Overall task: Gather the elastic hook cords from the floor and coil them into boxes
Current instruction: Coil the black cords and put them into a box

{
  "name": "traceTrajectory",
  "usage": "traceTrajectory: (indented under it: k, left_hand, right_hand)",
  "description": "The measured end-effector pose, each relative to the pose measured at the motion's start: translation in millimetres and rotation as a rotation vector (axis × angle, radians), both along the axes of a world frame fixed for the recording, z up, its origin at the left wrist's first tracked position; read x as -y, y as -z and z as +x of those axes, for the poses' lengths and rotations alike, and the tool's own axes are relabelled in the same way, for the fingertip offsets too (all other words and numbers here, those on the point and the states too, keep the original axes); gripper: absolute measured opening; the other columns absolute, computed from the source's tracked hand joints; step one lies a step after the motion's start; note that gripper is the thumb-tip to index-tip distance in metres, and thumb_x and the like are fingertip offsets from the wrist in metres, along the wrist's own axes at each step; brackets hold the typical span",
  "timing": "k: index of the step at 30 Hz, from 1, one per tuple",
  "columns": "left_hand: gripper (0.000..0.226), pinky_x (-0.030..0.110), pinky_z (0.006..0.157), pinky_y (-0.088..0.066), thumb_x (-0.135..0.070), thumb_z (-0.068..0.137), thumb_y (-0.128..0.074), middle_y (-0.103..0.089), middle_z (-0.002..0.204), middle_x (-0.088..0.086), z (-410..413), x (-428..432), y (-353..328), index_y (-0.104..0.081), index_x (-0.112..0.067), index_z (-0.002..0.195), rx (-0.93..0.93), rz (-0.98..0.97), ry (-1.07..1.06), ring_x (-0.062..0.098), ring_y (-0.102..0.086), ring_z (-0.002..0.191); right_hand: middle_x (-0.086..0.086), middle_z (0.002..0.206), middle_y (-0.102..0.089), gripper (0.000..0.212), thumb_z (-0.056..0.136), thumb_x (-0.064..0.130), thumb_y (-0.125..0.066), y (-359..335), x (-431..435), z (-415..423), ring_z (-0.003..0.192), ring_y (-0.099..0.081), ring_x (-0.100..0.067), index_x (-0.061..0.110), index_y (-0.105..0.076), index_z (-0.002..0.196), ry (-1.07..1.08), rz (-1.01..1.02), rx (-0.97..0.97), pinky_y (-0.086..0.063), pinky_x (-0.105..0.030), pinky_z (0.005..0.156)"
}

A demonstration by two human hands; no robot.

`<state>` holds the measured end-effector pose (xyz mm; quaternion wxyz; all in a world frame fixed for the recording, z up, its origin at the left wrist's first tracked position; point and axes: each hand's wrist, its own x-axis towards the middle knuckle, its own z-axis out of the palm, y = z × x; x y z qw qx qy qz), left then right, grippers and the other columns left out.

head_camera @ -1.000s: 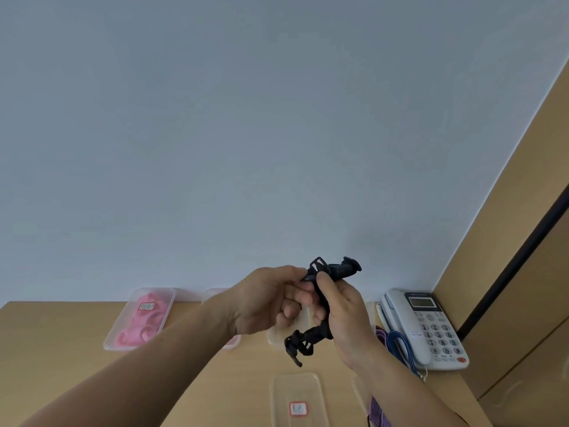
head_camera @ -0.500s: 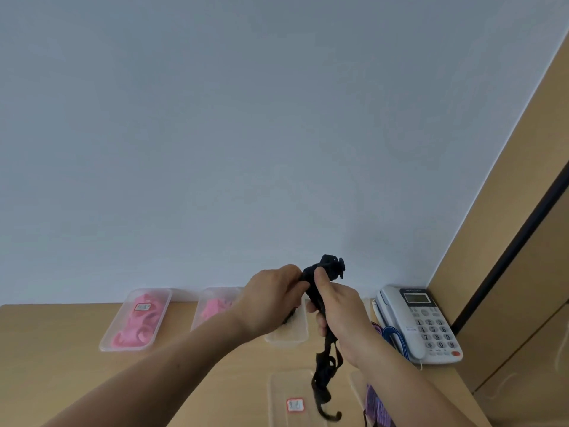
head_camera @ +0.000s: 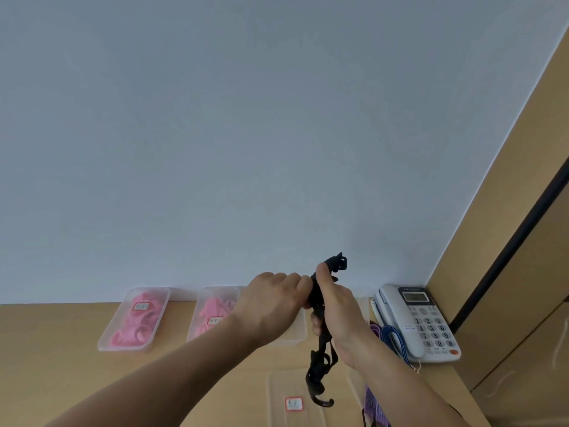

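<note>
Lower left of frame, on the wooden counter (head_camera: 46,349): clear box of pink cords (head_camera: 135,318), labelled, full. Just right of it: second box of pink cords (head_camera: 212,312), partly hidden behind the left forearm.

Lower centre: left hand (head_camera: 271,300), fingers curled, pinching the upper run of the black elastic hook cord (head_camera: 317,366). Touching on its right: right hand (head_camera: 338,312), fingers and thumb wrapped round the same cord. One hook end poking up above the thumb. Other end dangling in loose loops, with the lower hook hanging over what looks like a clear labelled lid (head_camera: 294,392) at the bottom edge. Behind the hands: clear box (head_camera: 300,334), seemingly empty, mostly hidden.

Further right: purple and blue cords (head_camera: 375,328) on the counter, just beside a white telephone (head_camera: 418,322).

Step judged: coiling the black cord in mid-air, not yet boxed.

Next move, judged: winding the dangling tail up into the bundle, minding the lower hook against snagging, then seating the coil in the empty box. Probably springy, so to be gripped firmly until seated.
</note>
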<state>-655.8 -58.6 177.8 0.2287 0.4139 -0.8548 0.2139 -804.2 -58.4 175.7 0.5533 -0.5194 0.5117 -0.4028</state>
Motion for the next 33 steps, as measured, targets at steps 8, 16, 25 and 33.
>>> traceTrajectory:
  k: [8,16,25,33]
  left_hand:
    - [0.021,0.027,0.059,-0.051,-0.028,0.093,-0.059,-0.068,0.090,-0.010,1,-3,5,-0.069,-0.026,0.112,-0.539,0.392,-0.046,0.012,-0.063,0.064]
    - [0.039,0.037,0.076,-0.039,-0.045,0.092,-0.050,-0.071,0.091,0.016,1,-3,-14,-0.068,-0.011,0.098,-1.156,1.309,0.119,0.018,-0.064,0.083]
    - [0.012,0.037,0.076,-0.046,-0.023,0.101,-0.056,-0.074,0.084,0.016,8,-2,-3,-0.060,-0.016,0.109,-1.217,1.029,0.147,0.018,-0.067,0.077]
    - [0.007,0.012,0.067,-0.049,-0.024,0.098,-0.057,-0.075,0.088,-0.014,7,-2,1,-0.061,-0.026,0.104,-0.935,0.600,-0.133,0.000,-0.067,0.081]
  right_hand:
    - [-0.015,0.071,-0.047,0.044,0.094,0.046,-0.057,4,3,-6,0.047,-0.038,-0.016,0.003,-0.063,0.086,0.042,0.013,0.237,-0.036,-0.028,0.049]
    - [-0.003,0.061,-0.057,0.023,0.099,0.029,-0.056,8,5,-5,0.056,-0.051,-0.015,0.016,-0.069,0.087,0.037,-0.216,0.114,-0.045,-0.023,0.055]
    - [-0.012,0.070,-0.069,0.013,0.094,0.027,-0.064,0,11,-5,0.061,-0.058,-0.021,0.019,-0.073,0.089,-0.022,-0.189,0.106,-0.048,-0.031,0.059]
    - [-0.010,0.076,-0.072,0.041,0.090,0.049,-0.062,-3,12,3,0.051,-0.053,-0.017,0.009,-0.072,0.094,-0.013,0.003,0.057,-0.041,-0.028,0.048]
